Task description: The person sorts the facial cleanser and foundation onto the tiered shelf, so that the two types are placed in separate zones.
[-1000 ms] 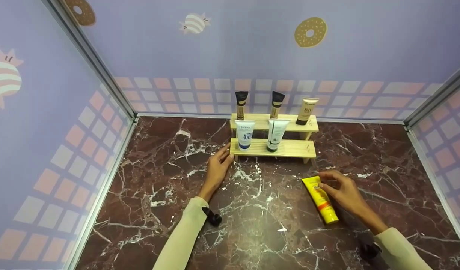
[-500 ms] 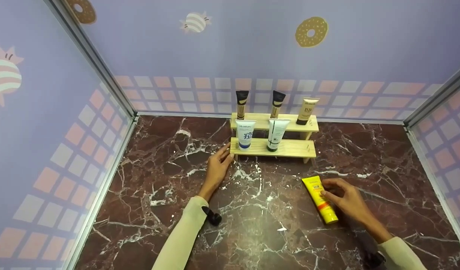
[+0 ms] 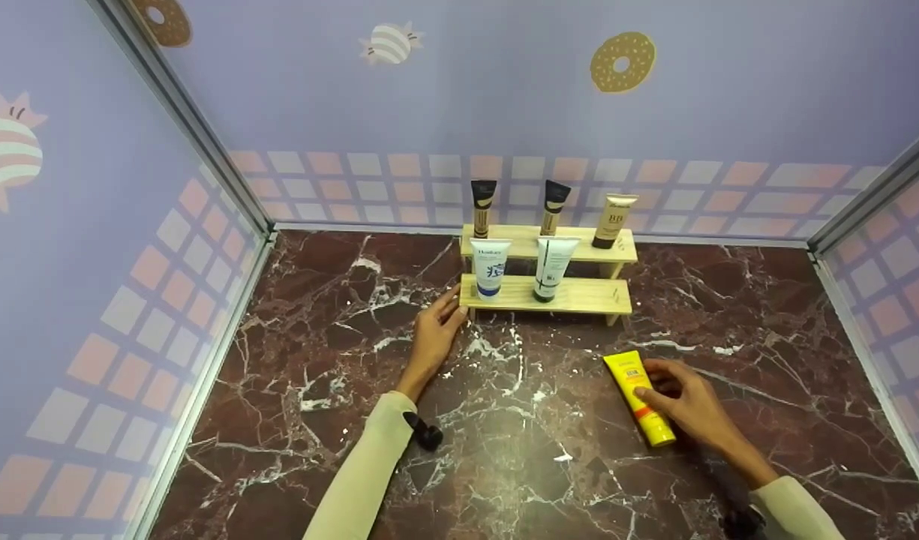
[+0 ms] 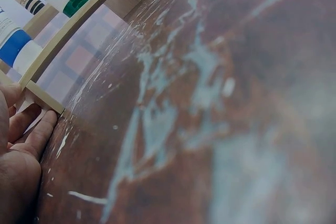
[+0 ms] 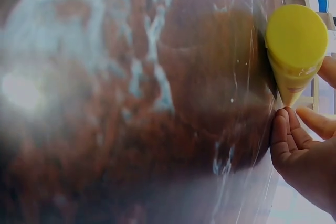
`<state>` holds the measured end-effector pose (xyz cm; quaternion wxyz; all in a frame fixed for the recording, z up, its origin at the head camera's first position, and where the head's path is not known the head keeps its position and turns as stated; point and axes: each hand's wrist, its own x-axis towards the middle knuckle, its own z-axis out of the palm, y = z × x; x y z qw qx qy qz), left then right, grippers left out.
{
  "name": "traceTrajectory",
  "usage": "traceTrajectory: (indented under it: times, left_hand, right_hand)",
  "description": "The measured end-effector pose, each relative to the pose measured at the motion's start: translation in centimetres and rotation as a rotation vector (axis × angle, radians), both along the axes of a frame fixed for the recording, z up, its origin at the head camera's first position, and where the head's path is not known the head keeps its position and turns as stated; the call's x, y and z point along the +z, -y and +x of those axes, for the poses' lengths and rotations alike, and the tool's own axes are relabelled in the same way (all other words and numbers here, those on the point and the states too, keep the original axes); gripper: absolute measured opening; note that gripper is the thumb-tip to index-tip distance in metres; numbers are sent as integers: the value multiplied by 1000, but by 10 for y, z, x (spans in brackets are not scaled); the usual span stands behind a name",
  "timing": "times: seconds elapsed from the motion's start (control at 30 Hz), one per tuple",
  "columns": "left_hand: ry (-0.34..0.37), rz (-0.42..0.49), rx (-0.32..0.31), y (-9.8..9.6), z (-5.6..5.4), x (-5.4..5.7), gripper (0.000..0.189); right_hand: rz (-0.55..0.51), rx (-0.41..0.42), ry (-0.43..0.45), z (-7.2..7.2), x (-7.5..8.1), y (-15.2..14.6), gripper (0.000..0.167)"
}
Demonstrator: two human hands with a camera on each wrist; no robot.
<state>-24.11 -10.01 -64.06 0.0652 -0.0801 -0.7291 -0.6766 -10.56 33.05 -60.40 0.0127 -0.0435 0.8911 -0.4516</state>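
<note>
At the left end of the two-step wooden display stand [image 3: 590, 296], my left hand [image 3: 434, 335] holds the lower step's corner, thumb in front and fingers against the leg. A yellow squeeze tube [image 3: 639, 401] lies slanted on the marbled tabletop, front right of the stand. My right hand [image 3: 688, 401] pinches its right edge, thumb on top and fingers at the side. The right wrist view shows the round yellow cap [image 5: 296, 35] end-on. On the lower step stand a white-and-blue tube [image 3: 490, 266] and a white-and-green tube [image 3: 554, 268].
The upper step bears two black-and-gold tubes, one on the left [image 3: 483, 208] and one in the middle [image 3: 554, 208], and a beige BB tube [image 3: 614, 221] on the right. Patterned lilac walls [image 3: 459, 97] enclose the marbled tabletop [image 3: 534, 465] at the back and sides.
My right hand has slid a little down along the yellow tube, its thumb shifting from near the flat end onto the middle. The left hand and the stand have stayed put.
</note>
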Motion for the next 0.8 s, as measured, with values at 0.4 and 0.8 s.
traceTrajectory:
  times: [0.4,0.8]
  left_hand:
    - [-3,-39,3,0,0,2,50]
    - [6,-25,5,0,2,3,50]
  right_hand:
    - [51,-11,-3,2,-2,11,62]
    - [14,-78,-12,9,-6,25,67]
